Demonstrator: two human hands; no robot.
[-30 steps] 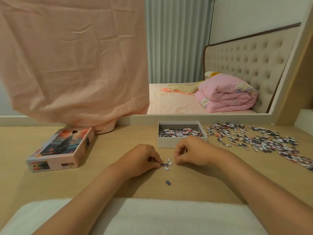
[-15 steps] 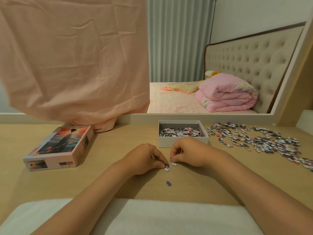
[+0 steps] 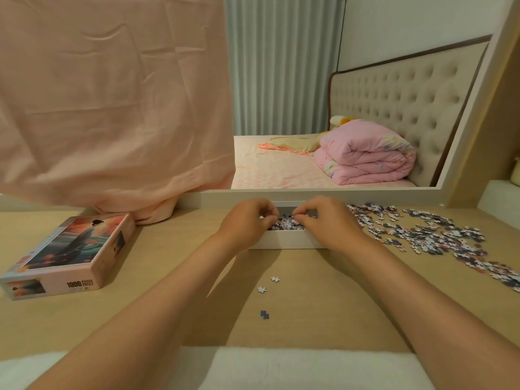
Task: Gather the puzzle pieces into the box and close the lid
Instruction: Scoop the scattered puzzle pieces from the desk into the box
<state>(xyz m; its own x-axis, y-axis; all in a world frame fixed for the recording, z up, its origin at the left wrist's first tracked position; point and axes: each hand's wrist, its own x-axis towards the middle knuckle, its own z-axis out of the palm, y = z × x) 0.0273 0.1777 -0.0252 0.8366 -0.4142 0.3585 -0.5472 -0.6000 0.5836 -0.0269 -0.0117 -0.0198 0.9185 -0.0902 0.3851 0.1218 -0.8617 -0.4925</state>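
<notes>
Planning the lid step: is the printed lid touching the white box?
Apart: head view shows bare table between the printed lid and the white box.

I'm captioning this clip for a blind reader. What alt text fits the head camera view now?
The left hand and right hand hover with curled fingers over an open white box of puzzle pieces on a wooden table. Many loose pieces lie to its right, three strays lie nearer, and the picture lid sits far left.
</notes>
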